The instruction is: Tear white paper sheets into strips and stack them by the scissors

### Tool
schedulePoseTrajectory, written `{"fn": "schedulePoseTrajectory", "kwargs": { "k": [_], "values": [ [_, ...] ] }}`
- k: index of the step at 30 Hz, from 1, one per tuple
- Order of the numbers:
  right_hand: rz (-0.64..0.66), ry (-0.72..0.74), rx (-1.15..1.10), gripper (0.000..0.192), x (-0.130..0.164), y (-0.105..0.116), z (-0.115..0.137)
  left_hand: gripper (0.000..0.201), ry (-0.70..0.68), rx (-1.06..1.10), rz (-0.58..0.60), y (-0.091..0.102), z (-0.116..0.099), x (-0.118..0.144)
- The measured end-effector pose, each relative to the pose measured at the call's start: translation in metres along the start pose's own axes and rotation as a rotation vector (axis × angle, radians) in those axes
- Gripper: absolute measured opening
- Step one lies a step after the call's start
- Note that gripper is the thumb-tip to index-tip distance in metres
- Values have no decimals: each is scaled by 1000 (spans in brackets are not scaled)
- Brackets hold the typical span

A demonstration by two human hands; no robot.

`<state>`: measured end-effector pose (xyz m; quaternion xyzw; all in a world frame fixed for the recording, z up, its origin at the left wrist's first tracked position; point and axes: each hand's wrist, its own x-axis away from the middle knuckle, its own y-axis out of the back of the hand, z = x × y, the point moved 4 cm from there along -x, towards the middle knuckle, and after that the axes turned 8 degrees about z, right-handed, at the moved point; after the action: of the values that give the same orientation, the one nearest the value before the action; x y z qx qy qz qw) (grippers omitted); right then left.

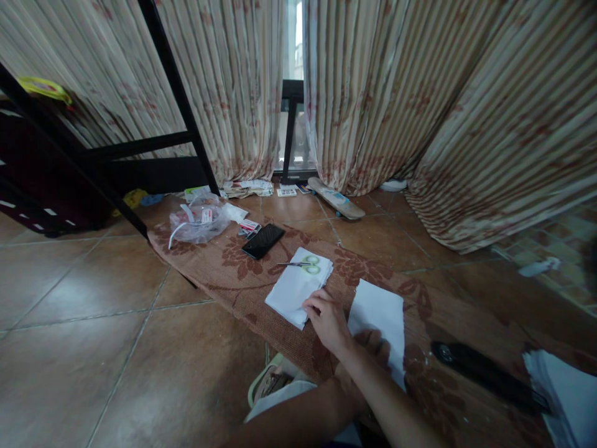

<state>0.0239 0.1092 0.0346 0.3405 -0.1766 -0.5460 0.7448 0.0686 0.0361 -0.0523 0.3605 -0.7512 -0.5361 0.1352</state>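
My forearms cross, the right one over the left. My right hand [326,317] is at the near right edge of a stack of white paper [288,291], thumb and forefinger pinched on a sheet's edge. Scissors with pale green handles [308,264] lie on top of that stack. To the right, my left hand [375,350] rests on another pile of white paper [379,306]; its fingers show in part and look loosely spread, while the right forearm hides the rest.
A brown patterned cloth [224,274] covers the long surface. On it lie a black phone [263,241], a clear plastic bag [198,221], a dark elongated object [485,370] and more paper [566,395]. Beyond are a skateboard [336,198] and curtains [373,93].
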Motion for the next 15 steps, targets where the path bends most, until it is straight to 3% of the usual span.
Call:
{"fn": "schedulePoseTrajectory", "kwargs": {
  "k": [4, 10, 15],
  "values": [
    [-59, 33, -77, 17, -10, 7, 11, 51, -17, 97, -37, -13, 4, 8],
    [-107, 8, -88, 16, -27, 24, 33, 53, 75, 355, 29, -1, 4, 12],
    [-193, 118, -113, 26, 1, 46, 70, 53, 136, 379, 63, 2, 9, -4]
  ]
}}
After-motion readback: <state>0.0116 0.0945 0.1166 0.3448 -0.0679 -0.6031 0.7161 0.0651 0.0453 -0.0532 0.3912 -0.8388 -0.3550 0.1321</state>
